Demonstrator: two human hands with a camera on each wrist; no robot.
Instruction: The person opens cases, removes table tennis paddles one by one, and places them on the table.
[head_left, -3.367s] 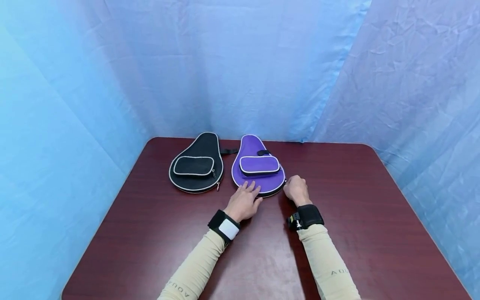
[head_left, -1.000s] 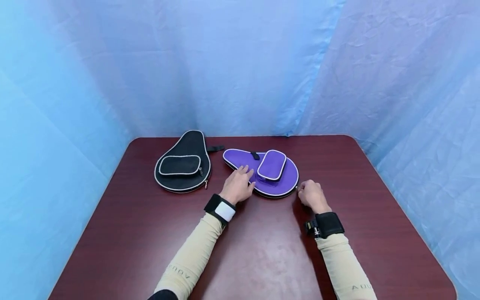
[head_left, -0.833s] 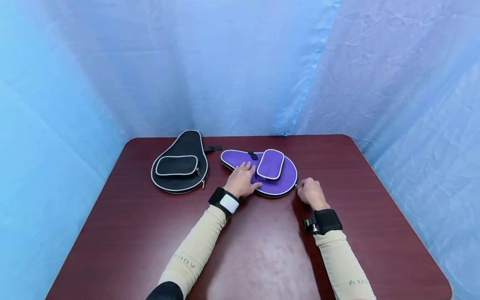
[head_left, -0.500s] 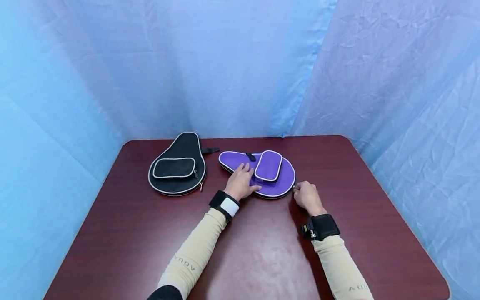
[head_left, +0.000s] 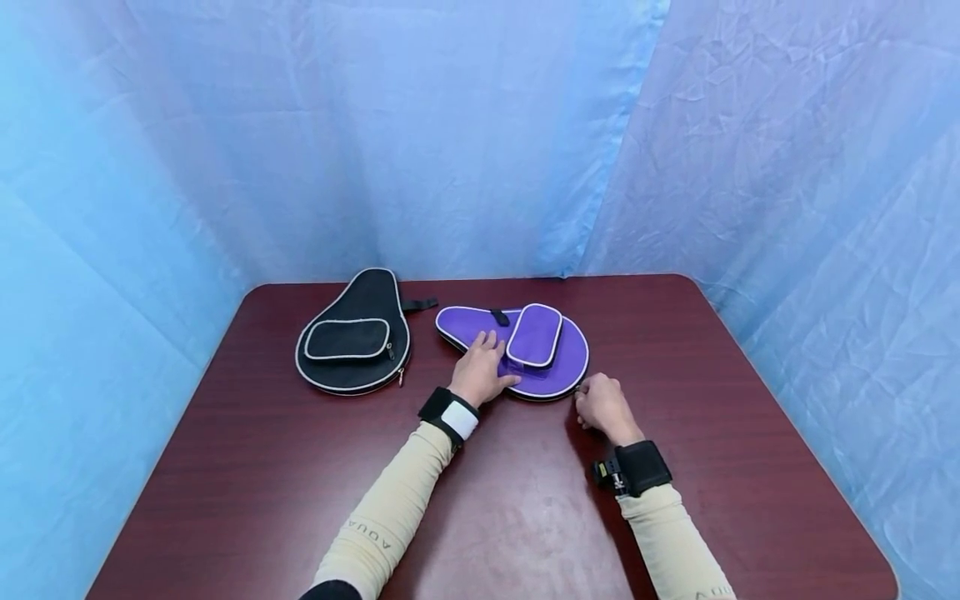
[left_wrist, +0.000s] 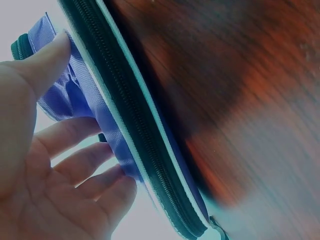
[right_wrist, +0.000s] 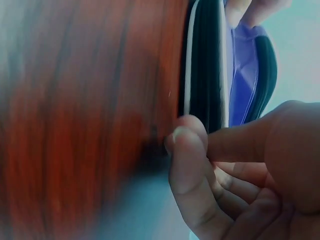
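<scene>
A purple table tennis paddle case [head_left: 566, 350] with white piping lies on the table, its narrow end to the left and its small pocket [head_left: 536, 335] on top. My left hand [head_left: 478, 372] rests on its near side with fingers straight and spread. In the left wrist view a black zipper [left_wrist: 131, 110] runs along the case's side, its teeth meshed there. My right hand [head_left: 606, 408] pinches the zipper pull at the near right rim between thumb and index finger; the right wrist view shows the fingertips [right_wrist: 187, 137] covering most of the pull.
To the left lies a black paddle case [head_left: 367, 300] with white piping, a pocket and a short strap [head_left: 420, 305] reaching toward the purple case. Both lie near the back edge of a dark red table [head_left: 262, 467]. Blue curtains [head_left: 465, 142] hang behind and at the sides.
The purple case has turned from narrow end pointing away to narrow end pointing left. Over the last second my right hand moved along its rim, nearer and leftward; my left hand stayed on the case.
</scene>
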